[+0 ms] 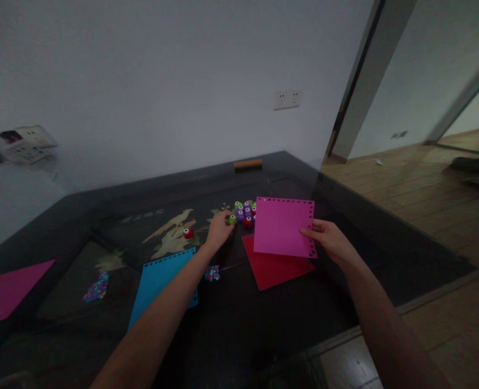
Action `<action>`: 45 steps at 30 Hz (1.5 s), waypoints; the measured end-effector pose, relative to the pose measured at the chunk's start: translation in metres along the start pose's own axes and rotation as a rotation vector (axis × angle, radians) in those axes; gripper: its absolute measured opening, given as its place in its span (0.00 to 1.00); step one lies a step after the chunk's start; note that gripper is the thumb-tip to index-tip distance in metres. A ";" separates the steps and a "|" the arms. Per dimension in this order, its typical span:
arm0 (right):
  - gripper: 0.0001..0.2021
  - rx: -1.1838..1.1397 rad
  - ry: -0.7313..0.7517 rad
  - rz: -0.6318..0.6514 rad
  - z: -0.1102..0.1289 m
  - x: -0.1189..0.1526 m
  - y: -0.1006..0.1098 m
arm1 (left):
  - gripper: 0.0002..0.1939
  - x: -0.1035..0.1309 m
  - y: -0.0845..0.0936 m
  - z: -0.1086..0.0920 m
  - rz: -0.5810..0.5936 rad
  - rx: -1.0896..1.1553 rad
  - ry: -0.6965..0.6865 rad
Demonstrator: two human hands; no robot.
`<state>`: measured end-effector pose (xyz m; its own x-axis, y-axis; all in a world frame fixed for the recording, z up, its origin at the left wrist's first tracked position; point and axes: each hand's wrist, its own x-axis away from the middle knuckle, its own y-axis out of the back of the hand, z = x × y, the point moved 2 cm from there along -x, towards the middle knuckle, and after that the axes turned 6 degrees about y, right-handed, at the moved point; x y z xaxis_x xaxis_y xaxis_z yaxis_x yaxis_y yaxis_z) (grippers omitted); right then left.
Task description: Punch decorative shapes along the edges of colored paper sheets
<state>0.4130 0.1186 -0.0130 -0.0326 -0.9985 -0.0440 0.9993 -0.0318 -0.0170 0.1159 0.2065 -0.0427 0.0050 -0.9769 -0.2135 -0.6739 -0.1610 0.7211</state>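
My left hand (220,231) is closed at the left edge of a cluster of small round craft punches (240,216) in green, purple and red. Its fingertips grip a green craft punch (232,219). With thumb and fingers, my right hand (332,241) pinches the right edge of a pink sheet of paper (284,227), which has small shapes punched along its edges. The pink sheet covers part of the cluster and part of a red sheet (266,274) on the table. A lone red craft punch (188,233) stands left of my left hand.
A blue punched sheet (158,283) lies partly under my left forearm. Confetti (212,273) lies beside it, with a second confetti pile (97,286) farther left. Another pink sheet (12,292) is at far left. A brown roll (248,164) rests near the wall on the dark table (223,335).
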 end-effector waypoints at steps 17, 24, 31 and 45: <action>0.15 0.001 -0.027 0.024 0.001 0.001 -0.007 | 0.17 0.032 0.031 -0.021 -0.026 0.142 0.028; 0.16 0.015 -0.055 0.147 0.001 0.007 -0.024 | 0.11 0.086 0.029 -0.037 0.283 0.438 0.110; 0.13 0.050 -0.132 0.228 0.000 0.012 -0.036 | 0.04 0.099 0.023 -0.034 0.407 0.556 0.224; 0.14 0.164 -0.016 0.059 -0.007 0.003 -0.025 | 0.05 0.101 0.019 -0.037 0.464 0.640 0.224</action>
<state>0.3875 0.1169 -0.0197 0.0252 -0.9994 -0.0245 0.9888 0.0213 0.1480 0.1312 0.0991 -0.0259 -0.2759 -0.9404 0.1990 -0.9345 0.3109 0.1735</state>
